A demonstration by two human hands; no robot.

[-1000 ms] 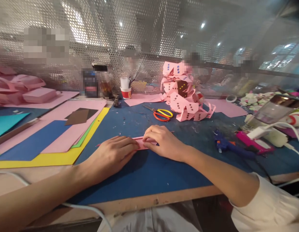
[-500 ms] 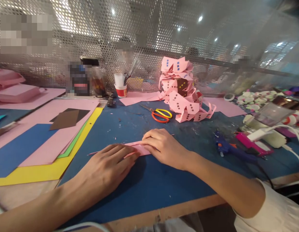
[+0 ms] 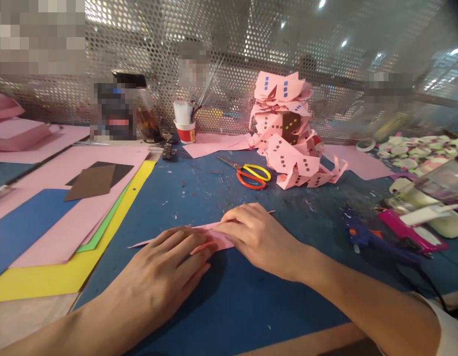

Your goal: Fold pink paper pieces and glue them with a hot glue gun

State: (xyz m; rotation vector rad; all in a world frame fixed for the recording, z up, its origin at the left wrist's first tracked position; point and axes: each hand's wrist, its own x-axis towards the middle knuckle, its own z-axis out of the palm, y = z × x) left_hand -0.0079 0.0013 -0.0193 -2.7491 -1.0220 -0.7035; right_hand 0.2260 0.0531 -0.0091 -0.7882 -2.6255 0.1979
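A narrow folded strip of pink paper (image 3: 226, 241) lies across the blue work surface under both hands. My left hand (image 3: 169, 269) rests flat over its left part, fingers stretched out and pressing down. My right hand (image 3: 262, 240) is closed at the strip's right part, fingertips and thumb pinching the paper near the fold. Thin pointed ends of the strip stick out past each hand; its middle stretches hide beneath the fingers. Beyond the hands, scissors (image 3: 253, 176) with one red and one yellow handle lie partly open.
Pink paper shapes with small coloured squares (image 3: 288, 133) are stacked at the back. To the left lie coloured sheets, a yellow one (image 3: 65, 279) lowest. A blue glue gun (image 3: 377, 244) sits right, near a magenta item (image 3: 410, 230). A paper cup (image 3: 185, 131) stands before the perforated screen.
My view has shifted closer and the hands appear slightly lower. My left hand lies flatter, and more of the pink strip shows between the hands. The right hand keeps its pinch.
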